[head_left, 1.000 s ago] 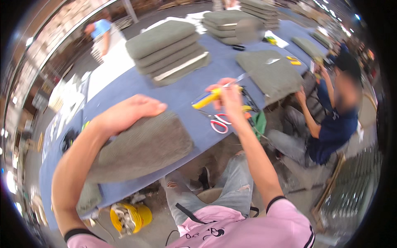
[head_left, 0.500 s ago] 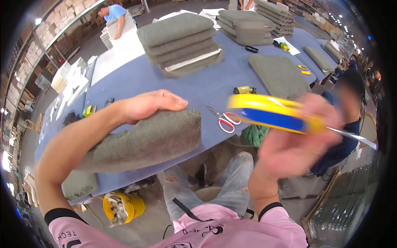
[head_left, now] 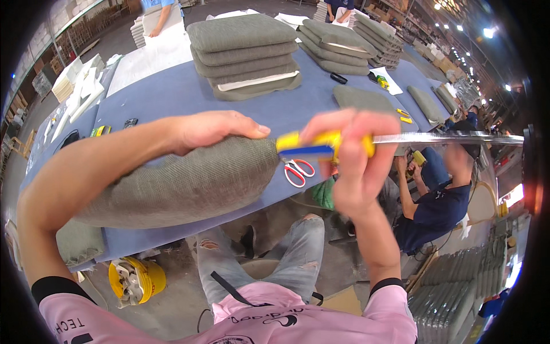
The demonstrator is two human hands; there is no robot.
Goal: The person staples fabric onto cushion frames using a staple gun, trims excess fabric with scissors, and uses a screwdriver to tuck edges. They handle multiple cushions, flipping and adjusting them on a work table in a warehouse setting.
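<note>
A thick grey-green fabric-covered cushion (head_left: 189, 186) stands on edge at the near side of the blue table. My left hand (head_left: 220, 131) grips its upper edge near the right end, the thumb along the top and the other fingers mostly hidden. Just right of the cushion, my right hand (head_left: 358, 152) is closed around a yellow-and-blue object (head_left: 309, 148), whose left end meets or overlaps the cushion's corner. A long, thin, shiny strip runs rightward from that hand; motion blur hides the object's exact kind. Below it lie red-and-white-handled scissors (head_left: 298, 173).
Stacked grey-green cushions (head_left: 246, 54) stand across the blue table (head_left: 152, 94). A yellow bucket (head_left: 152, 278) of scraps sits on the floor at lower left. To the right, a seated co-worker (head_left: 438, 206) holds a yellow tool (head_left: 420, 157). Wrapped panels (head_left: 452, 292) stand at lower right.
My right hand has moved left and up, bringing the yellow-and-blue object to the cushion's right end. More of the shiny strip shows. My left hand stays on the cushion; the view has shifted.
</note>
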